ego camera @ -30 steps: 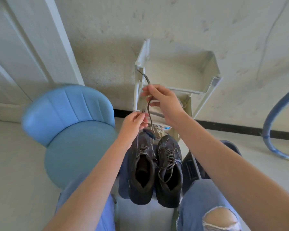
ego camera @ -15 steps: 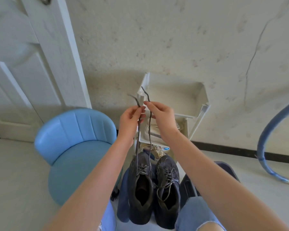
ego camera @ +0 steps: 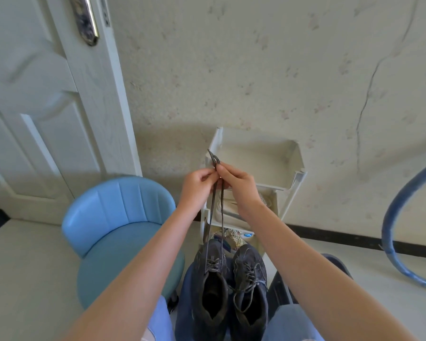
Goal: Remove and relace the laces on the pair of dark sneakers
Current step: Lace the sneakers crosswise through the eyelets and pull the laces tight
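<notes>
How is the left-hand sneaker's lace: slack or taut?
Taut: the lace runs in two straight strands from the sneaker up to the left hand and right hand pinching it.

Upper left of frame: white panelled door (ego camera: pixel 29 119) with a metal handle (ego camera: pixel 85 19) at the top edge; lower left: light-blue padded chair (ego camera: pixel 118 217) with a low ribbed back, standing on a pale floor (ego camera: pixel 22 279). Centre: white plastic tiered rack (ego camera: pixel 294 163) against a mottled cream wall (ego camera: pixel 231 70), which carries a dark crack (ego camera: pixel 365 99) at upper right and a black skirting strip (ego camera: pixel 354 238) along its foot. Right edge: curved blue hoop (ego camera: pixel 391 217), lower end on the floor.
</notes>
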